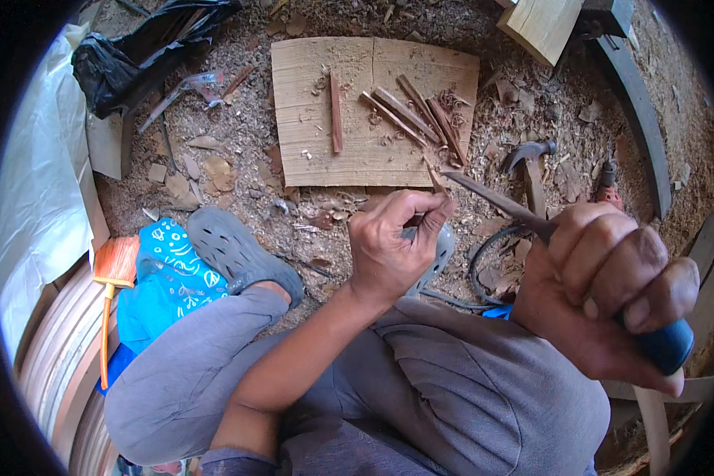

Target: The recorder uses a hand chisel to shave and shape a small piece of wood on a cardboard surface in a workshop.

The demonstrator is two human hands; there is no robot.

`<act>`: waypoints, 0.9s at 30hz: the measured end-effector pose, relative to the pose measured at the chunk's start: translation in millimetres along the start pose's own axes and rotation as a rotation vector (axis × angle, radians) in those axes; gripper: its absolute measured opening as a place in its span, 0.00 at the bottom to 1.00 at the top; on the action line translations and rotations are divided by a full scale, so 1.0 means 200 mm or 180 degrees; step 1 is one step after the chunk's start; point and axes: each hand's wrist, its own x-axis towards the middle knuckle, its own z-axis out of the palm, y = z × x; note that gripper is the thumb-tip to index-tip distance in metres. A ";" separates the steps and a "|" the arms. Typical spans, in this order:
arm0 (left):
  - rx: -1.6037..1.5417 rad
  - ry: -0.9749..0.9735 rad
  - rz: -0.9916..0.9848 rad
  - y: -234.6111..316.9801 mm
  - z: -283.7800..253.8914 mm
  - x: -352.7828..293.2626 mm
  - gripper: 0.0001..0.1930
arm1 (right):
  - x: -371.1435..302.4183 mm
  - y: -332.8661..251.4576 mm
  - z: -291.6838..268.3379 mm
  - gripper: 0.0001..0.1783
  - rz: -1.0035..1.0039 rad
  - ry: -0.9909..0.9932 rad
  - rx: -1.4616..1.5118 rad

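My left hand (390,247) is closed, thumb and fingers pinching a thin sliver of brown wood (434,174) that points up and away from me. To its right, my right hand (607,274) is wrapped around the blue handle of a knife (504,204). The dark, narrow blade reaches leftward, its tip close beside the wood sliver; whether they touch I cannot tell. Just beyond both hands lies a flat wooden board (305,163). On it rest a single reddish-brown stick (336,115) and a loose group of several more sticks (401,111), with curled shavings around them.
Sawdust and dry leaves cover the ground. A claw hammer (535,174) and a black cable (474,262) lie at right, near a curved dark bar (639,127). At left are an orange brush (115,262), a blue cloth (166,305) and white sheeting (47,174).
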 end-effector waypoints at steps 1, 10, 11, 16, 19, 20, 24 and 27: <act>0.0079 0.0009 -0.0034 0.00 -0.01 -0.02 0.08 | -0.04 0.05 0.01 0.40 0.0030 0.0100 -0.0046; -0.0004 0.0041 -0.0106 -0.02 -0.01 -0.01 0.07 | -0.08 0.10 0.00 0.37 -0.0041 0.0177 -0.0035; 0.0037 0.0032 -0.0066 -0.02 0.00 -0.01 0.07 | -0.07 0.09 0.01 0.37 0.0005 0.0131 -0.0010; 0.0037 -0.0073 0.0242 -0.01 0.02 -0.02 0.06 | -0.05 0.08 -0.01 0.38 0.0367 0.0609 -0.0005; 0.0067 -0.0145 0.0166 0.01 0.00 -0.03 0.06 | 0.02 -0.06 -0.08 0.35 0.0059 0.0078 -0.0029; 0.0067 -0.0141 0.0259 0.00 -0.01 -0.02 0.05 | 0.01 -0.08 -0.09 0.34 -0.0036 0.0218 -0.0165; 0.0183 -0.0303 0.0307 -0.01 -0.01 -0.01 0.05 | 0.01 -0.07 -0.11 0.32 0.0202 0.0291 -0.0332; 0.0250 -0.0470 0.0274 0.02 -0.03 -0.01 0.05 | 0.00 -0.02 -0.07 0.32 0.0212 0.0409 -0.0220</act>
